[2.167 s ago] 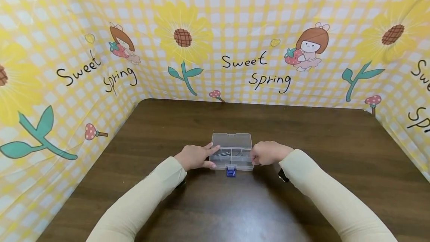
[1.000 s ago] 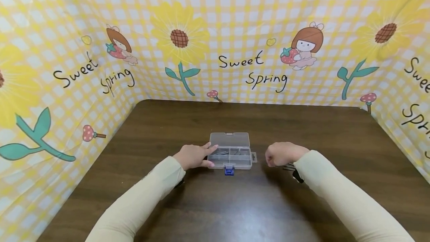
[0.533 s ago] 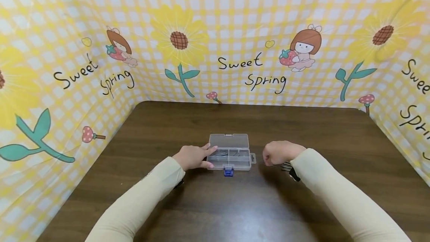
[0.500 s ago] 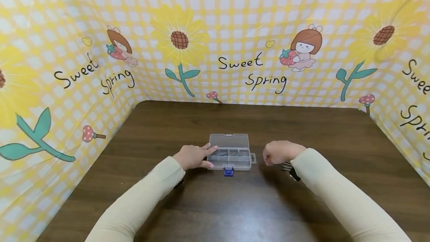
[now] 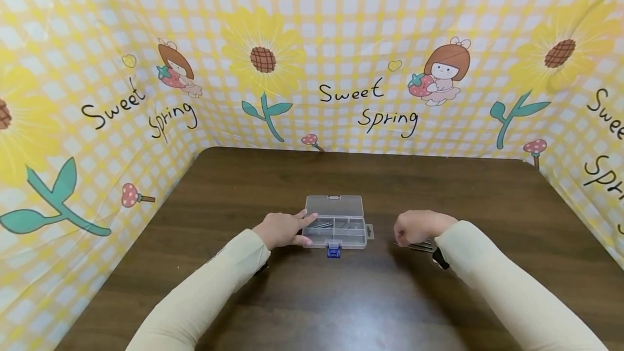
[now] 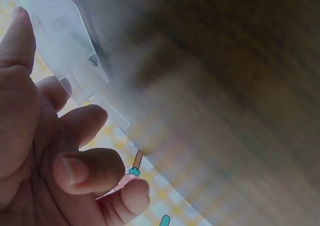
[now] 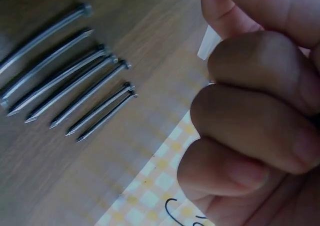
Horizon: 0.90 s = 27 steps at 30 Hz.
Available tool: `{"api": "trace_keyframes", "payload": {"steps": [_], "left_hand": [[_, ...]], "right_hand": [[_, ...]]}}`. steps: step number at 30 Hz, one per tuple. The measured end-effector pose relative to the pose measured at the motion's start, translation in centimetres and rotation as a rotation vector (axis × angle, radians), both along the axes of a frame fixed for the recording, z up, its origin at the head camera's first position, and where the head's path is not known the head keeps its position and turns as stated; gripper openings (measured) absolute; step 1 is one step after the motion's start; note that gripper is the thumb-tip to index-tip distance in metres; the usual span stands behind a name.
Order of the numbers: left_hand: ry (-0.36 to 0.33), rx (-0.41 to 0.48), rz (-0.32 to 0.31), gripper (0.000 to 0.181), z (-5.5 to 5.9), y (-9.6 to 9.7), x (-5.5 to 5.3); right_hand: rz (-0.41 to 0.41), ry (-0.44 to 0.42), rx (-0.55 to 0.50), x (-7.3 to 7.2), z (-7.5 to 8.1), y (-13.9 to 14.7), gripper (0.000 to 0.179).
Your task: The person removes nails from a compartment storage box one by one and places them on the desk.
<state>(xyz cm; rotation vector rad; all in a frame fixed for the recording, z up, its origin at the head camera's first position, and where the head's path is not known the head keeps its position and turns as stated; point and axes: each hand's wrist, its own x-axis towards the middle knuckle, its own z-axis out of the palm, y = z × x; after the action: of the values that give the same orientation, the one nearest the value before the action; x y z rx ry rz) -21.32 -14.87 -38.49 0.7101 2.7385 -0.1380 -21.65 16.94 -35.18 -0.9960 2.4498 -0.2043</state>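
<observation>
Resting on table [image 5: 244, 177], lid-up clear box [image 5: 351, 240], left hand [image 5: 281, 229] gripping its left side between thumb and fingers, right hand [image 5: 421, 227] curled beside nail row [image 7: 69, 90], can't tell whether it's pinching anything.

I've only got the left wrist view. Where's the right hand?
Observer: In the head view, the right hand is to the right of the box, apart from it.
Operator: Anything on the table beside it?
Observer: Yes. The right wrist view shows seven nails lying side by side on the table.
Operator: Any in the box?
Observer: Yes. The head view shows more nails in its far-left part.
</observation>
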Motion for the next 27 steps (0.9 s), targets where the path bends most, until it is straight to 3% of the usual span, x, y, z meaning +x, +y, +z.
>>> {"api": "trace_keyframes", "payload": {"steps": [7, 13, 20, 27], "left_hand": [[-0.012, 0.041, 0.006, 0.075, -0.3, -0.2, -0.1], [-0.031, 0.059, 0.009, 0.075, -0.3, -0.5, -0.1], [-0.043, 0.061, -0.003, 0.075, -0.2, -0.5, 0.0], [-0.028, 0.032, 0.005, 0.077, -0.4, -0.3, -0.3]], "right_hand": [[-0.061, -0.048, -0.005, 0.7, -0.5, 1.1, 0.032], [-0.046, -0.041, -0.014, 1.0, -0.7, 1.5, 0.022], [-0.058, -0.090, -0.041, 0.9, -1.5, 2.1, 0.043], [-0.062, -0.095, -0.063, 0.7, -2.3, 2.8, 0.038]]}}
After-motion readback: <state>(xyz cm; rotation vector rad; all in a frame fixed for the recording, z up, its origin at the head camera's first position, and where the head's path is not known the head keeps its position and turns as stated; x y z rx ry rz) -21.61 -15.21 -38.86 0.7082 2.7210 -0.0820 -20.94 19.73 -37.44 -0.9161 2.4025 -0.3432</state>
